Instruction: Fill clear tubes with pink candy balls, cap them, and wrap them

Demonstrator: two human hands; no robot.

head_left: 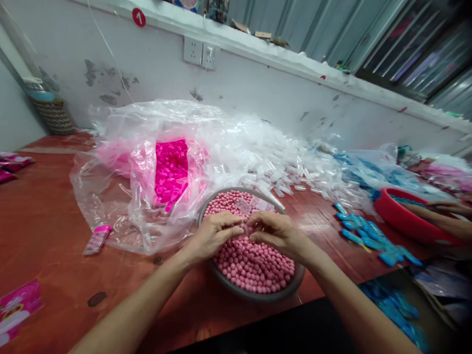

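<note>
My left hand [217,234] and my right hand [276,233] meet over a grey bowl [254,296] full of round pink beads [250,268]. Their fingers pinch a small clear plastic case [248,228] between them, mostly covered by the fingertips. Just behind the hands, a clear case [243,205] lies on the beads, with another clear piece [262,204] beside it. Left of the bowl, a clear plastic bag [142,221] gapes around many bright pink caps [171,169]. One bead-filled case with a pink cap [98,239] lies on the red table [62,211].
A heap of clear cases [291,172] spreads behind the bowl. At right, a person's hands [438,219] reach into a red basin [391,214] of blue beads, near several blue filled cases [368,233]. A printed pink packet [20,307] lies at front left.
</note>
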